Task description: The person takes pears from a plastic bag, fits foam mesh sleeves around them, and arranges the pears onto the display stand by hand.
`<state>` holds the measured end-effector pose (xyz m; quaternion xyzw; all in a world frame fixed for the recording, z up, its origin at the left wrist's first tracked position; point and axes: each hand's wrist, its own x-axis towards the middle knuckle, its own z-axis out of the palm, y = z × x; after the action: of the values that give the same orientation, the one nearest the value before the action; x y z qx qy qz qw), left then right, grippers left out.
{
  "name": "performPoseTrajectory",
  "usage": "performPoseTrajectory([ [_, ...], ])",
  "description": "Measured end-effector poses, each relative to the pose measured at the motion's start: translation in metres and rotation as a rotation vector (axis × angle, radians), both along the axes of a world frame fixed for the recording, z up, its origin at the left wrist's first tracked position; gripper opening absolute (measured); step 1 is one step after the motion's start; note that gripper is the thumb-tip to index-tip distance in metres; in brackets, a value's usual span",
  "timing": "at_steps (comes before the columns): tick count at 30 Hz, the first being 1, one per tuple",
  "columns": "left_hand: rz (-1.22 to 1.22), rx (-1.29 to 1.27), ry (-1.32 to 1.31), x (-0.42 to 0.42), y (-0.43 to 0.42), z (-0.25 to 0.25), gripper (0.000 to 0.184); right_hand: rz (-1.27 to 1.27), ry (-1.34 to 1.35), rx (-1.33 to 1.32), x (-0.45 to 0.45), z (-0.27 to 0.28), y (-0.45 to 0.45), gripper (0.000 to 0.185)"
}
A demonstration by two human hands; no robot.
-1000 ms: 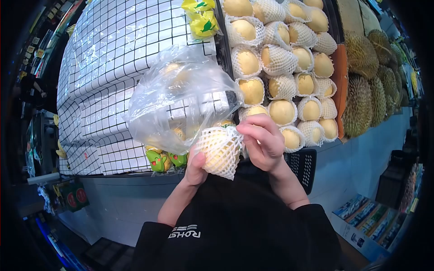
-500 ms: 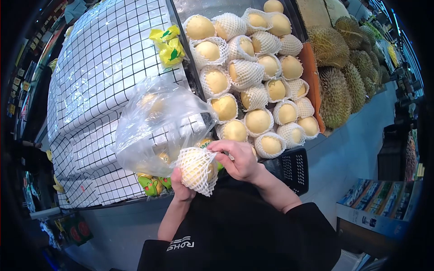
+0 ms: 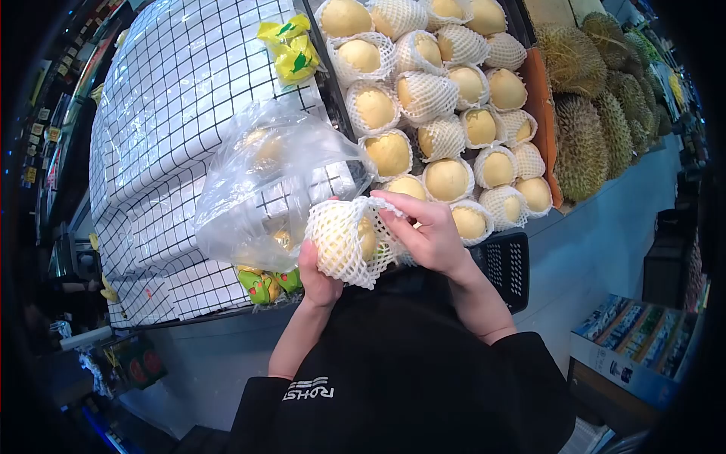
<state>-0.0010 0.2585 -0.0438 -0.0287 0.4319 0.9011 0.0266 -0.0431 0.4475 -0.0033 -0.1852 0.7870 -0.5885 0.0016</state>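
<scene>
A yellow round fruit in a white foam net is held in front of my chest. My left hand grips its left side, fingers partly hidden behind it. With thumb and fingers, my right hand pinches the net's edge and stretches it to the right, baring part of the fruit. Just behind the fruit lies a clear plastic bag on a grid-patterned cloth, with yellowish fruit inside. Beyond my right hand are rows of similar fruits in nets.
Green-and-yellow packages lie at the stand's front edge, and yellow ones farther back on the grid cloth. Durians are piled at the right. A black perforated crate is beside my right forearm.
My right hand has pulled the net's edge outward to the right, so more bare fruit shows. My left hand still holds the fruit. The camera view has shifted.
</scene>
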Motion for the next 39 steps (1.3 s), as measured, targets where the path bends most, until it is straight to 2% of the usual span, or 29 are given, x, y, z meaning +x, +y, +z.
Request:
performPoseTrajectory([
  [2, -0.015, -0.022, -0.010, 0.001, -0.001, 0.000, 0.076, 0.040, -0.058, 0.003, -0.004, -0.003, 0.004, 0.040],
  [4, -0.025, -0.045, -0.020, 0.000, 0.000, -0.001, 0.076, 0.049, 0.228, -0.083, -0.011, -0.005, 0.008, 0.047],
  [5, -0.053, -0.053, 0.014, -0.001, 0.000, -0.004, 0.073, 0.055, 0.225, -0.086, -0.013, -0.003, 0.011, 0.047],
  [7, -0.078, -0.066, 0.048, -0.002, 0.001, -0.006, 0.071, 0.216, 0.099, -0.211, -0.014, 0.008, 0.018, 0.064],
  [8, -0.077, -0.082, 0.018, -0.002, 0.003, -0.006, 0.070, 0.219, 0.098, -0.214, -0.014, 0.014, 0.018, 0.064],
  [10, -0.075, -0.098, -0.008, -0.003, 0.007, -0.004, 0.069, 0.333, 0.196, 0.015, -0.015, 0.021, 0.014, 0.082],
  [12, -0.046, -0.010, -0.099, -0.006, 0.011, 0.002, 0.066, 0.282, 0.233, 0.010, -0.009, 0.016, 0.002, 0.084],
  [17, -0.135, -0.048, -0.145, -0.004, 0.018, 0.006, 0.068, 0.150, 0.274, -0.005, -0.003, -0.004, -0.011, 0.086],
  [19, -0.237, -0.023, -0.134, -0.003, 0.020, 0.003, 0.060, 0.274, 0.163, -0.131, -0.011, -0.007, 0.001, 0.073],
  [20, -0.244, 0.010, -0.166, -0.002, 0.023, 0.004, 0.058, 0.272, 0.152, -0.160, -0.011, -0.006, 0.004, 0.059],
  [21, -0.247, 0.011, -0.159, -0.003, 0.024, 0.003, 0.058, 0.269, 0.159, -0.157, -0.012, -0.005, 0.008, 0.059],
  [23, -0.275, 0.087, -0.201, -0.006, 0.026, -0.001, 0.058, 0.200, 0.018, -0.111, -0.014, -0.007, 0.015, 0.048],
  [24, -0.271, 0.094, -0.183, -0.008, 0.027, -0.003, 0.059, 0.097, 0.065, -0.171, -0.015, -0.012, 0.015, 0.033],
  [25, -0.270, 0.093, -0.177, -0.009, 0.027, -0.004, 0.059, 0.098, 0.071, -0.171, -0.015, -0.016, 0.018, 0.033],
  [27, -0.276, 0.114, -0.137, -0.012, 0.028, -0.004, 0.060, -0.068, -0.174, -0.236, -0.016, -0.018, 0.025, 0.022],
  [28, -0.276, 0.114, -0.134, -0.014, 0.029, -0.003, 0.060, -0.146, -0.167, -0.342, -0.017, -0.017, 0.025, 0.017],
  [29, -0.291, 0.122, -0.127, -0.016, 0.031, -0.003, 0.061, -0.146, -0.165, -0.342, -0.018, -0.014, 0.029, 0.017],
  [31, -0.311, 0.130, -0.121, -0.019, 0.035, -0.003, 0.062, -0.101, -0.467, -0.432, -0.020, -0.005, 0.038, 0.014],
  [32, -0.319, 0.135, -0.150, -0.019, 0.037, -0.004, 0.062, -0.105, -0.466, -0.433, -0.021, -0.007, 0.037, 0.014],
  [34, -0.330, 0.140, -0.186, -0.021, 0.042, -0.002, 0.063, -0.305, -0.030, -0.328, -0.023, -0.012, 0.033, 0.013],
  [35, -0.275, 0.114, -0.218, -0.023, 0.045, 0.000, 0.065, -0.306, -0.036, -0.326, -0.020, -0.010, 0.037, 0.013],
  [37, -0.206, 0.122, -0.206, -0.028, 0.050, 0.013, 0.067, -0.281, 0.397, -0.162, -0.011, 0.005, 0.050, 0.020],
  [38, -0.173, 0.093, -0.212, -0.031, 0.051, 0.014, 0.066, -0.171, 0.350, -0.158, -0.003, 0.004, 0.058, 0.033],
  [39, -0.142, 0.062, -0.217, -0.033, 0.051, 0.013, 0.066, -0.168, 0.341, -0.160, -0.004, 0.006, 0.057, 0.033],
])
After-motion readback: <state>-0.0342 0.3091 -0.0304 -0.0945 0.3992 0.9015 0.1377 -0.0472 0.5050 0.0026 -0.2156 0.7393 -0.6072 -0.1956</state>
